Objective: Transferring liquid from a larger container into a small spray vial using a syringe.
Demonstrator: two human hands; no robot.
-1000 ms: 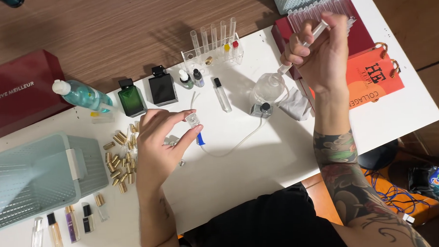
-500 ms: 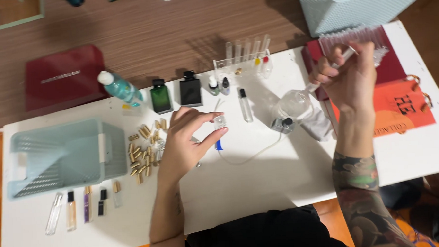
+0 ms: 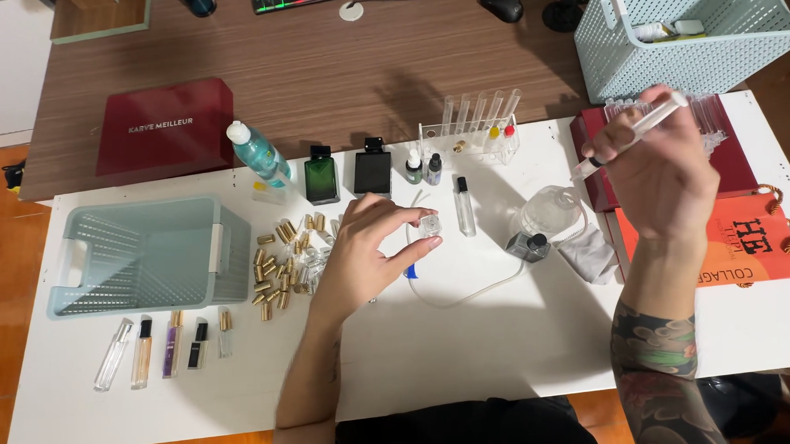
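Note:
My left hand (image 3: 369,245) rests on the white table (image 3: 469,351) and pinches a small clear square bottle (image 3: 428,227) between thumb and fingertips. A thin clear tube (image 3: 467,294) curves from beside it toward a clear round flask (image 3: 548,212) and a small dark-capped bottle (image 3: 529,246). My right hand (image 3: 660,173) is raised at the right, closed around a slim clear syringe (image 3: 637,130) that points down and left.
Gold caps (image 3: 278,261) lie scattered beside a pale blue basket (image 3: 142,253). Several slim vials (image 3: 163,348) lie below it. A green bottle (image 3: 321,176), a black bottle (image 3: 372,172), a test-tube rack (image 3: 475,127), red box (image 3: 166,125), orange bag (image 3: 746,245) and mesh basket (image 3: 695,28) stand around.
The view has shifted, so everything sits further right and lower. My right hand with the syringe stays raised, and my left hand keeps pinching the small bottle.

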